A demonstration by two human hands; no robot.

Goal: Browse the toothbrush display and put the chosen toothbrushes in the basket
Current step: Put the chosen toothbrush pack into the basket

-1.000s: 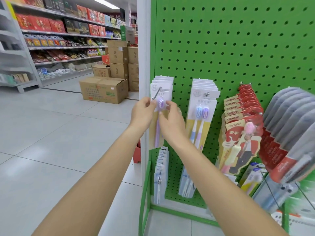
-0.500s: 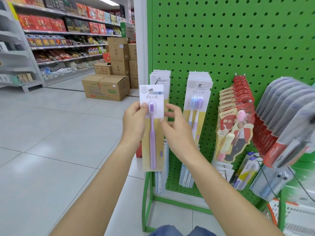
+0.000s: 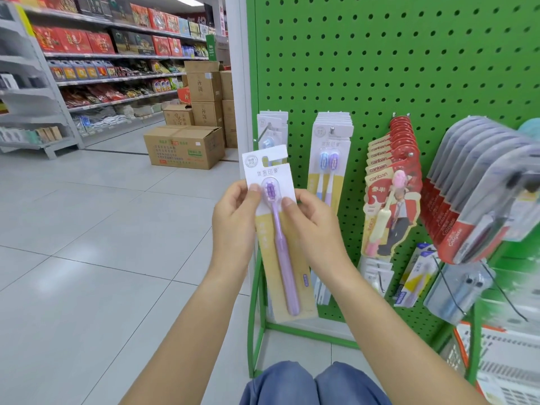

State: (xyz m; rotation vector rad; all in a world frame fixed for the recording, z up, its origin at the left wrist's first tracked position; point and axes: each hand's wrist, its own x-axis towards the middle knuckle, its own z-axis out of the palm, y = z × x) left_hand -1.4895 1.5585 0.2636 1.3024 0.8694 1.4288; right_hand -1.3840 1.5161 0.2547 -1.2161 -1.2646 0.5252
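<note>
crouching low, by the look of it: blue-clad knees [image 3: 315, 384] sit at the bottom of the view, both forearms reaching up and forward from them.

left hand [image 3: 233, 226] pinches the left edge of the purple toothbrush pack [image 3: 277, 229], thumb on the card face near the bristles, fingers curled behind. right hand [image 3: 314, 226] pinches the right edge the same way, thumb tip against the blister. two-sided hold keeps the card flat and facing the eyes, upright with a slight lean, likely so the print and brush head can be read. pack is off its hook, held in the air in front of the rack and clear of it.

just behind the pack, the same line's remaining cards [image 3: 271, 133] hang on the leftmost peg. next peg right: twin-brush packs [image 3: 330, 159], blue and purple heads. further right, red canban cards [image 3: 391, 159] with a pink child's brush in front, then a tilted row of grey-and-red packs [image 3: 482, 182]. all hang from the green pegboard [image 3: 380, 54], faces out for browsing.

basket: a white grid with an orange edge shows at the lower right, but i cannot tell that it is the basket. judged step: inspecting, drop-in not yet done.

far left across the tiled floor [image 3: 73, 258]: cardboard boxes [image 3: 184, 147] stacked by stocked shelves [image 3: 102, 68].
</note>
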